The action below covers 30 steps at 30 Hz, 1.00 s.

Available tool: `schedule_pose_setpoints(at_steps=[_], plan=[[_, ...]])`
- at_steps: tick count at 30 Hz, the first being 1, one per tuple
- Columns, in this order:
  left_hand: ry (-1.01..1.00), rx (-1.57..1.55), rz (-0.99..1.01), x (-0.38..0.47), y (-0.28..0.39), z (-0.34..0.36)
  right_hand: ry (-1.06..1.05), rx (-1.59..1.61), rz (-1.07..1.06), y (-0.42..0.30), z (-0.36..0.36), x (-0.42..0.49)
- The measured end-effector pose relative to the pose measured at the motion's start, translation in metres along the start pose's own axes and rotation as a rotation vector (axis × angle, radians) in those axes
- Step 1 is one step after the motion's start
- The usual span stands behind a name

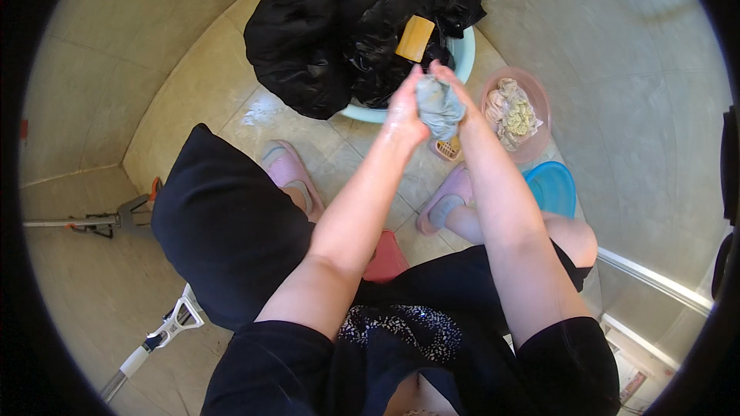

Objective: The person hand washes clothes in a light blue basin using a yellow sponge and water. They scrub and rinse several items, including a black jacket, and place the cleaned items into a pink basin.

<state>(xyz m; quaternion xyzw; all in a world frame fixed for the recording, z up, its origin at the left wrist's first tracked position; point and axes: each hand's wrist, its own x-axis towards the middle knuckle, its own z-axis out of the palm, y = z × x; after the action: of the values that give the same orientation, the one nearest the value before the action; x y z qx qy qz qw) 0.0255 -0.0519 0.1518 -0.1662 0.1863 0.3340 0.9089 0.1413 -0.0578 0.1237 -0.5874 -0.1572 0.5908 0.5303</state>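
Note:
A bunched light blue-grey cloth point(439, 105) is pressed between my two hands. My left hand point(403, 108) grips its left side, and my right hand point(457, 85) grips the opposite side. The cloth hangs in front of the near rim of a pale aqua basin point(370, 114). Dark, wet-looking fabric point(341, 23) heaps over that basin and hides most of its inside. On the fabric, just beyond my fingertips, rests a yellow-orange bar of soap point(415, 39). Partly hidden below the cloth is a small slotted soap dish point(446, 149).
To the right, a pink basin point(543, 95) holds crumpled pale cloths point(511, 115). A blue plastic basin point(552, 188) stands beside my right leg. A red plastic object point(386, 260) sits between my legs. Mop-like tools with an orange-tipped head point(136, 211) and a white handle point(179, 320) are at left.

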Motion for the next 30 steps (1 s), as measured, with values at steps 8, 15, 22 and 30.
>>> schedule_pose_setpoints(at_steps=[8, 15, 22, 30], plan=[[-0.09, 0.144, 0.109, -0.008, 0.024, -0.014, -0.145, 0.0, 0.023, -0.032, 0.003, -0.018], [-0.1, -0.042, 0.001, -0.014, 0.032, -0.049, -0.072, -1.077, -0.412, -0.019, 0.082, -0.074], [-0.134, 0.022, 0.002, 0.026, 0.05, -0.097, 0.016, -1.411, -0.81, 0.027, 0.085, -0.096], [-0.267, 0.236, -0.022, 0.029, 0.052, -0.06, -0.072, -1.443, -0.692, -0.001, 0.088, -0.101]])
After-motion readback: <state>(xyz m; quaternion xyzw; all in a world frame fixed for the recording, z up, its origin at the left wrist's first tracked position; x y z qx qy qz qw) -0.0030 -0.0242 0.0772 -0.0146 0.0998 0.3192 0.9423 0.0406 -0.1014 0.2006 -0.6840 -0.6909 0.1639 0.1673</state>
